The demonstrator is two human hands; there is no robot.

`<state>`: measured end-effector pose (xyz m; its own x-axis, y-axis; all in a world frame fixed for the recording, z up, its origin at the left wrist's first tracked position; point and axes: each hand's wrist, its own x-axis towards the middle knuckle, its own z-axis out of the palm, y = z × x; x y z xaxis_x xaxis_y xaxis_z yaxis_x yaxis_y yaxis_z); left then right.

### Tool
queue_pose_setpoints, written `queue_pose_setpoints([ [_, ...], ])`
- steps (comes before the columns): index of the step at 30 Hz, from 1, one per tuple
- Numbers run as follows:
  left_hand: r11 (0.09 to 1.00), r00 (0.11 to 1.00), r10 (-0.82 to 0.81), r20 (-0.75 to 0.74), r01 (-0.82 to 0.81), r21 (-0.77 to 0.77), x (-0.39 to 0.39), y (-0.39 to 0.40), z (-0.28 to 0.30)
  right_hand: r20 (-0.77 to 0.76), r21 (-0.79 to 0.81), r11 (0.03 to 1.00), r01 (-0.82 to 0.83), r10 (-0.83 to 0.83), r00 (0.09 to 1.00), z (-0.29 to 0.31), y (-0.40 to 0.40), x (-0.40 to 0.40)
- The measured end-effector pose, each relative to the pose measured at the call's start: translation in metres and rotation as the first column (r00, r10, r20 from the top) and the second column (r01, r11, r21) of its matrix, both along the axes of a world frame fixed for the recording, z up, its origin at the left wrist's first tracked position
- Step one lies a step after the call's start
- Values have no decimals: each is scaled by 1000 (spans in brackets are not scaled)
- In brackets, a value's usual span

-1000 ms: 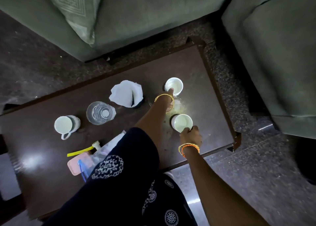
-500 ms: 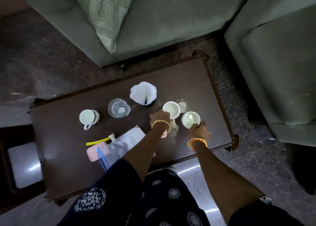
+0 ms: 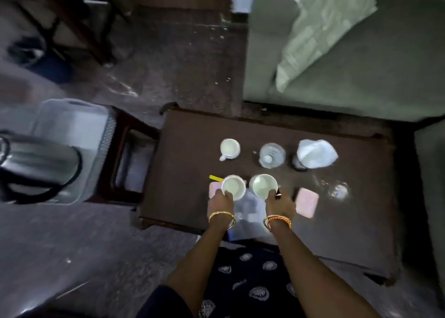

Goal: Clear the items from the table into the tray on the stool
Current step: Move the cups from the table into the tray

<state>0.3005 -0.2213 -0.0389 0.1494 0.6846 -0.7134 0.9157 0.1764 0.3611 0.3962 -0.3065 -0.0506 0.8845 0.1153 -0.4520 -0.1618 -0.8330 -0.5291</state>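
My left hand (image 3: pixel 221 203) grips a white cup (image 3: pixel 233 187) by its near rim. Beside it my right hand (image 3: pixel 280 203) grips a second white cup (image 3: pixel 263 185). Both cups are held over the dark wooden table (image 3: pixel 185 173), above a clear plastic bag (image 3: pixel 248 209). On the table stand a white mug (image 3: pixel 230 148), a clear glass (image 3: pixel 271 158) and a holder of white tissue (image 3: pixel 316 153). A pink pad (image 3: pixel 306 202) lies right of my right hand, and a yellow stick (image 3: pixel 216 178) pokes out behind the left cup. The pale tray (image 3: pixel 72 125) sits on the stool (image 3: pixel 125 163) to the left.
A steel kettle (image 3: pixel 36 163) with a black handle rests in the tray's near part. A green sofa (image 3: pixel 361 77) with a pale cushion (image 3: pixel 320 33) lies beyond the table. A wet patch (image 3: pixel 338 190) shines on the table's right side. Chair legs (image 3: pixel 79 26) stand at the far left.
Both hands have moved left along the table with the cups, which now hang above the plastic bag. The view swung left, bringing the tray, stool and kettle into sight.
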Motion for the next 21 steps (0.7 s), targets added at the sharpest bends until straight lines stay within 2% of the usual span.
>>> queue_pose_setpoints([
  [6,939,965,259,46,-263,220,-96,131,26,150,140,950,-279,259,954,19,146,-81],
  [11,831,900,409,152,-436,345,-161,247,42,99,228,858,-461,450,887,46,271,-135],
  [16,737,798,559,226,-603,306,-201,351,22,18,255,798,-546,560,828,48,383,-173],
  [19,691,718,640,274,-693,204,-223,404,-22,-29,188,750,-633,649,760,34,434,-192],
  [21,688,704,670,236,-708,161,-236,430,-53,-36,141,723,-676,686,726,23,459,-199],
])
